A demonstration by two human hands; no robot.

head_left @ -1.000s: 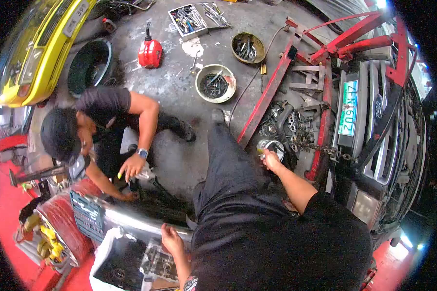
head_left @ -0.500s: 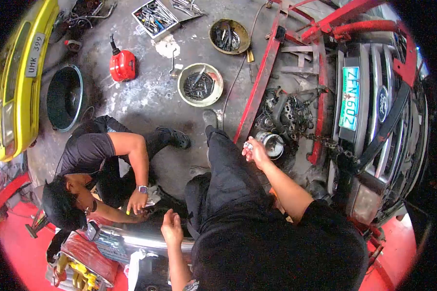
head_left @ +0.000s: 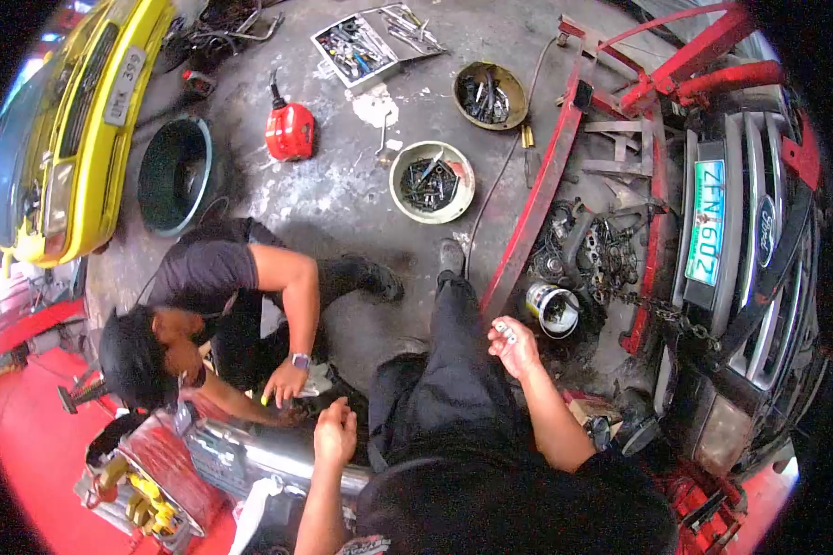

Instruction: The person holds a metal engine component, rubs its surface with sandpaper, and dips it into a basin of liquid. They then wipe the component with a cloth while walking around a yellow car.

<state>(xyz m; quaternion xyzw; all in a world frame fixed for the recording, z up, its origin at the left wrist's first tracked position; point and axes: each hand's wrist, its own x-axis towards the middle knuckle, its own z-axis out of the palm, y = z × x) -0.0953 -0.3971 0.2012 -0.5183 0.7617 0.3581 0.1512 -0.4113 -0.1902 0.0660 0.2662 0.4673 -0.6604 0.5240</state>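
Observation:
My right hand (head_left: 515,350) is closed around a few small whitish, shiny pieces (head_left: 503,327) that show at its fingertips; their kind is too small to make out. It is beside a white bucket (head_left: 557,313) with pale stuff inside. My left hand (head_left: 335,433) hangs over a shiny metal bumper (head_left: 250,453), its fingers loosely bent and apart, with nothing visible in it. Just left of it, a co-worker's hand (head_left: 285,381) with a wristwatch reaches down near a pale rag (head_left: 319,379). What that hand touches is hidden.
A basin of metal parts (head_left: 466,203), a brown basin (head_left: 518,102), a toolbox (head_left: 356,51), a red fuel can (head_left: 290,134) and a dark tub (head_left: 148,176) stand on the floor. A red frame (head_left: 537,203) and engine parts lie right, before a Ford car (head_left: 740,231).
The whole view has shifted, with floor items now farther right. My right hand has turned, showing more of the small pieces. My left hand stays near the bumper.

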